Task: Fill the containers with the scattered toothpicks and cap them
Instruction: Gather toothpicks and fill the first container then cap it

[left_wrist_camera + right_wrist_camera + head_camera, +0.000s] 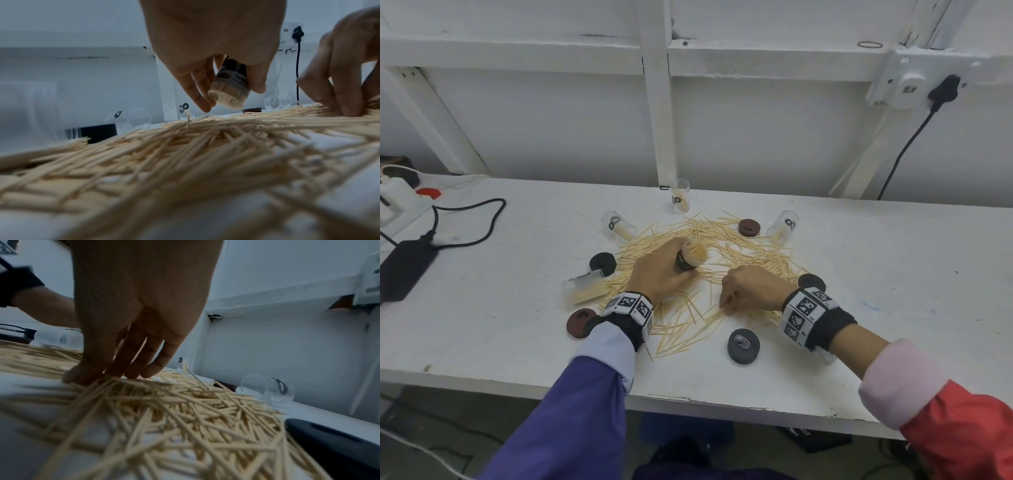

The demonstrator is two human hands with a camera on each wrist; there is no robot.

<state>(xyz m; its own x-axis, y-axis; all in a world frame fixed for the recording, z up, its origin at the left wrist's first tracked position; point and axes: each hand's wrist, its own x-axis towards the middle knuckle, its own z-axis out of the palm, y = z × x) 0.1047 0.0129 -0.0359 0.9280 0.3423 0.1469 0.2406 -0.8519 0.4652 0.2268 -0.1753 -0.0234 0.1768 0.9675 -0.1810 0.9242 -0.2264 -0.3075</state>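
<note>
Scattered toothpicks [709, 246] cover the middle of the white table [893, 274]. My left hand [686, 265] grips a clear labelled container [690, 257] packed full of toothpicks, tilted and lifted over the pile; the left wrist view shows that container [232, 78] between thumb and fingers [197, 91]. My right hand [724, 305] reaches down, its fingertips [131, 373] touching the toothpicks [185, 402] at the pile's near edge. One container [680, 196] stands upright at the back. Others lie on their sides at back left [618, 226], back right [782, 226] and front left [582, 289].
Caps lie around the pile: brown [749, 227] at the back, black [603, 263] at the left, brown [581, 322] by my left wrist, dark grey [743, 345] in front, black [811, 282] behind my right wrist. A power adapter [404, 270] and cables sit far left.
</note>
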